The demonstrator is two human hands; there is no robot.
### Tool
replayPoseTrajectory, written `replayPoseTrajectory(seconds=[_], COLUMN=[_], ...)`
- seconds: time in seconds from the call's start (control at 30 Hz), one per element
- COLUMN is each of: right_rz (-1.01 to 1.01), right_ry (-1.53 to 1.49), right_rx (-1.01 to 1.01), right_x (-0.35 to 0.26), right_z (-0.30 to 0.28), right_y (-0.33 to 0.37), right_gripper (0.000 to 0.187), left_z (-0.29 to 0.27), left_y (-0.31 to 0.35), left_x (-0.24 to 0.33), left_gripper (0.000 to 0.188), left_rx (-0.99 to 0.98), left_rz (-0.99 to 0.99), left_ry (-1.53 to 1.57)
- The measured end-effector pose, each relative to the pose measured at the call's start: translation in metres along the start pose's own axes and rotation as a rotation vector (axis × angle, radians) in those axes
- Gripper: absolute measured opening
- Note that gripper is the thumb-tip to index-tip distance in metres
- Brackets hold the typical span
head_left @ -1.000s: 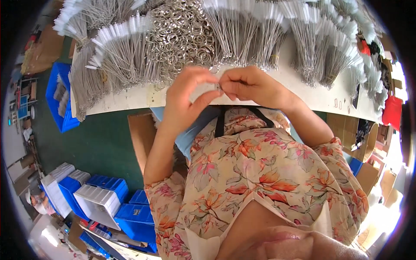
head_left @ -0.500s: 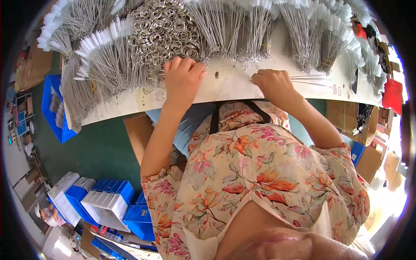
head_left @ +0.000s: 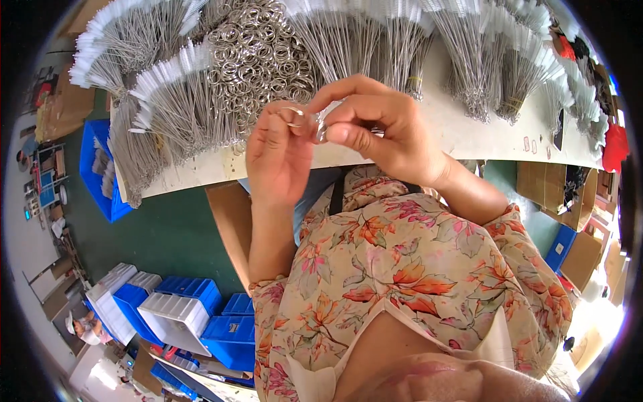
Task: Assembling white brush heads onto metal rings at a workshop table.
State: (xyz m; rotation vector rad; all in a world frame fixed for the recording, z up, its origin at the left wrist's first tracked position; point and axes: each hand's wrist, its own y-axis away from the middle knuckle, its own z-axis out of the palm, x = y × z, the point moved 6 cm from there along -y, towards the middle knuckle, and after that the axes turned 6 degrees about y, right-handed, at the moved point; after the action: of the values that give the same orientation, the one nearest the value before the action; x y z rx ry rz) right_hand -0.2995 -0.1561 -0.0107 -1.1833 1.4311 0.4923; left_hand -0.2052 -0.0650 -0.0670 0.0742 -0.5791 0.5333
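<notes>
My left hand (head_left: pixel 276 159) is raised over the front part of the table, its fingers closed on a silver metal ring (head_left: pixel 293 123). Close beside it, my right hand (head_left: pixel 392 130) pinches a small shiny metal piece (head_left: pixel 321 127) between thumb and fingers. What this piece is cannot be made out, and whether it touches the ring is unclear. Behind both hands lies a heap of silver metal rings (head_left: pixel 258 57). Bundles of thin wire brushes with white bristle ends, such as the wire brushes (head_left: pixel 181 100) left of the heap, spread on either side of it.
The pale table (head_left: pixel 462 144) curves across in front of me. More brush bundles (head_left: pixel 469 60) lie at the right. A blue bin (head_left: pixel 90 171) stands past the table's left end. Stacked blue and white crates (head_left: pixel 171 315) are at the lower left, cardboard boxes (head_left: pixel 556 191) at the right.
Both hands have lifted off the table and come together. My right hand moved left toward my left hand, which now holds a ring. The wire brush stems near my right hand are no longer visible.
</notes>
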Motion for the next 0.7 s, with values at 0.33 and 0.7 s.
replayPoseTrajectory(seconds=[0.33, 0.7], right_rz=[-0.448, -0.657], right_ry=[0.281, 0.596], right_rx=[0.155, 0.0], right_x=[-0.016, -0.023], right_z=[0.002, 0.012], right_y=[0.007, 0.012], right_gripper=[0.015, 0.017], left_z=[0.03, 0.035], left_y=[-0.001, 0.005], left_x=[0.03, 0.042], left_gripper=[0.016, 0.03], left_rx=[-0.119, -0.15], left_rz=[0.305, 0.179], left_ry=[-0.625, -0.74])
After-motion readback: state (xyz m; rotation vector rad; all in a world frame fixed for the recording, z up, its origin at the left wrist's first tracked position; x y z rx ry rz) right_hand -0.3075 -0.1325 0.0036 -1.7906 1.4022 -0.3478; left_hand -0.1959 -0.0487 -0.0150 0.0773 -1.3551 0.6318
